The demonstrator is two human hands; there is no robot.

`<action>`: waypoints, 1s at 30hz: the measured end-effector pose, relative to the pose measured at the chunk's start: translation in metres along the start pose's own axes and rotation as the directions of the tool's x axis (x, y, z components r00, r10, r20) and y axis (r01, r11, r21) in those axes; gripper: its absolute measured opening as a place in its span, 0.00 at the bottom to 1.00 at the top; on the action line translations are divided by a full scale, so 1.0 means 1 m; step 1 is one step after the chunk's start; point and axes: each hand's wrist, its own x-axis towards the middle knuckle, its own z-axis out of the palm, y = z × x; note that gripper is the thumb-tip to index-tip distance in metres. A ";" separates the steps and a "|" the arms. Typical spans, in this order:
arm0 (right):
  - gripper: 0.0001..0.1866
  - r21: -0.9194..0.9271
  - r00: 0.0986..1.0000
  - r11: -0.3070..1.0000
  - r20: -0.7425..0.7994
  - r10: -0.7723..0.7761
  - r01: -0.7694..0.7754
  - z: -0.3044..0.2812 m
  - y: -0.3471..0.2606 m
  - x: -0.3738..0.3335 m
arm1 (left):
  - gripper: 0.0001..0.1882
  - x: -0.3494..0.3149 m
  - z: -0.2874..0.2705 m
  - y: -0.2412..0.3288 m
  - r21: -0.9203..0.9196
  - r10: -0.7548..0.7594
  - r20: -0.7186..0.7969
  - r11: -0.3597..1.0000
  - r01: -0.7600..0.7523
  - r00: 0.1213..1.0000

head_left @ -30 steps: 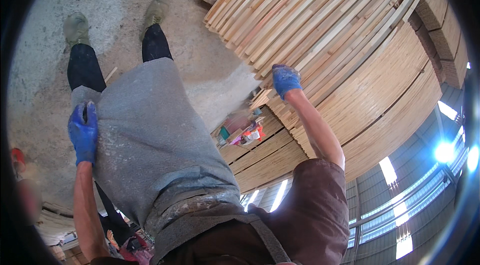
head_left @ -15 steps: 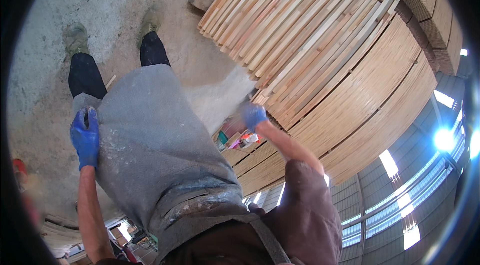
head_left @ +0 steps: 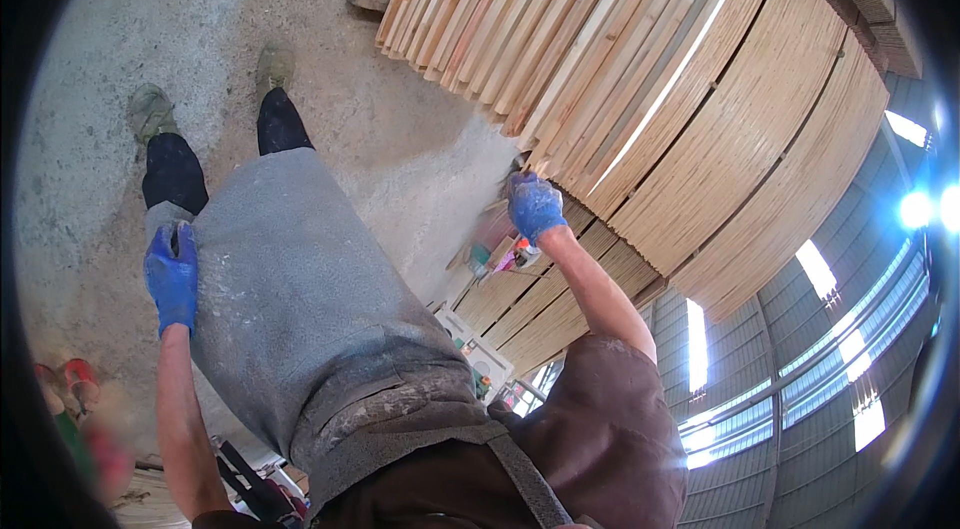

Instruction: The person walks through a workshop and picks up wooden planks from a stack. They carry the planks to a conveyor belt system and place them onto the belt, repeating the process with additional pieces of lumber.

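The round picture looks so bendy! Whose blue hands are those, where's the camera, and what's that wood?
No robot here, just a person wearing blue gloves. A wide camera on their head looks down, so straight edges bend near the rim. You see their own grey apron and shoes on the floor. The left hand is by the apron's side. The right hand is at the ends of long wooden strips, laid side by side. Whether either hand grips anything is too hard to see.

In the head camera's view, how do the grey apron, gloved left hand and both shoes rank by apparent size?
1. Grey apron
2. Left hand
3. Left shoe and right shoe, too alike to rank
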 end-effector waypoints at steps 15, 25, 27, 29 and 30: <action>0.14 0.234 0.976 0.966 -0.209 -0.065 0.115 0.001 0.001 0.010 | 0.18 -0.007 0.023 0.004 0.043 0.031 -0.032 0.999 -0.029 0.999; 0.12 0.116 0.991 0.991 -0.123 -0.044 0.059 -0.006 0.010 0.031 | 0.18 -0.011 0.032 0.001 0.011 0.005 -0.062 1.000 -0.005 0.998; 0.11 0.111 0.991 0.993 -0.135 -0.021 0.036 -0.019 0.005 0.016 | 0.19 -0.010 0.031 -0.002 0.048 -0.046 -0.007 0.998 0.047 0.999; 0.10 0.104 0.991 0.995 -0.134 0.001 0.013 -0.022 0.012 0.008 | 0.20 -0.010 0.029 0.000 0.059 -0.070 0.020 0.996 0.069 0.997; 0.10 0.098 0.992 0.995 -0.130 0.005 0.008 -0.019 0.020 0.010 | 0.20 -0.010 0.029 0.001 0.053 -0.072 0.014 0.996 0.072 0.997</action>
